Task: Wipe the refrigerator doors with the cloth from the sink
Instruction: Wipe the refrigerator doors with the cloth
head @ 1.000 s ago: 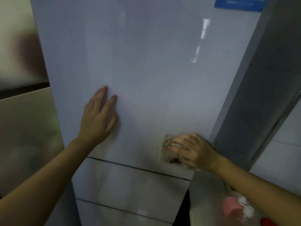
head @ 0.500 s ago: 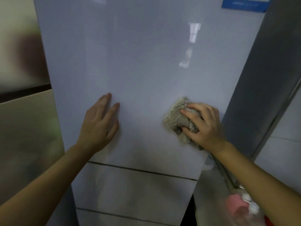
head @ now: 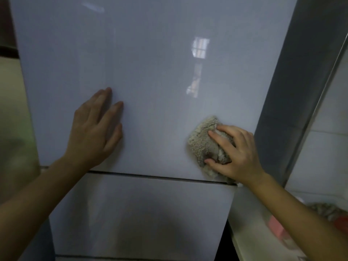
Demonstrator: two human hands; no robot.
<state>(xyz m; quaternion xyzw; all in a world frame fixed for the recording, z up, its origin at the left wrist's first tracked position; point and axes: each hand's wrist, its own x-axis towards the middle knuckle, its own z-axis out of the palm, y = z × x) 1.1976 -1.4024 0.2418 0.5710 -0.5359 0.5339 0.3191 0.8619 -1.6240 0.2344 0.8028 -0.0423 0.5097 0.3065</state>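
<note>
Cloth (head: 204,143) moved down toward door's (head: 150,63) lower edge.

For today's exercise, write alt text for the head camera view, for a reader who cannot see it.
A person's right hand presses a crumpled beige cloth against the lower right part of a glossy pale refrigerator door, just above the seam with the door below. The left hand lies flat and open on the same door, further left.

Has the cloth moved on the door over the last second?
Yes. The cloth went up from the door seam, then back down near it, by the right edge.
</note>
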